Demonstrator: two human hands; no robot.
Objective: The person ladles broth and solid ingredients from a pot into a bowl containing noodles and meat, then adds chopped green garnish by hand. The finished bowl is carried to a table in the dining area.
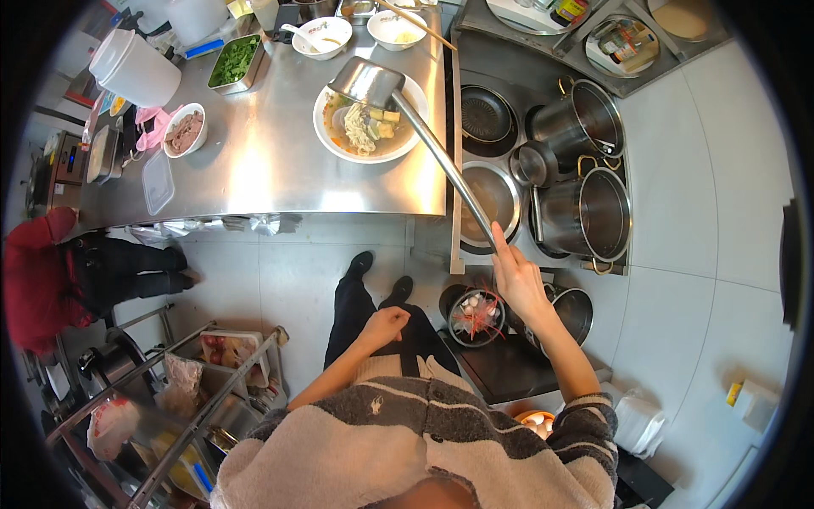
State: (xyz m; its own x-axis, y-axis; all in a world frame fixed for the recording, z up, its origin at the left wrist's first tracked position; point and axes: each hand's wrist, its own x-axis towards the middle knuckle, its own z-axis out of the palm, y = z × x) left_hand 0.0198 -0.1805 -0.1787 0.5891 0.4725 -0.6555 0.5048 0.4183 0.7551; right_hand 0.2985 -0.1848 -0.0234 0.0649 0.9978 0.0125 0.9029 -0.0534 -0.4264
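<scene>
My right hand point(519, 284) is closed around the end of a long metal ladle point(445, 161). The ladle's deep cup hangs over the far side of a large white bowl point(320, 127) on the steel counter. In the bowl are broth, a clump of noodles point(359, 131) and yellowish cubes that look like tofu point(387, 131). A spoon-like piece shows at the bowl's left side, partly under the ladle. My left hand point(387, 326) is held in a loose fist before my waist, apart from the counter, with nothing seen in it.
Stove at right: tall pots point(585, 212), a small saucepan point(532, 161), a black pan point(487, 114). Counter point(254, 170): meat bowl point(186, 131), greens tray point(236, 64), two small bowls point(322, 38). Below stand a bin point(475, 318) and a rack point(161, 365). A person in red point(38, 271) stands left.
</scene>
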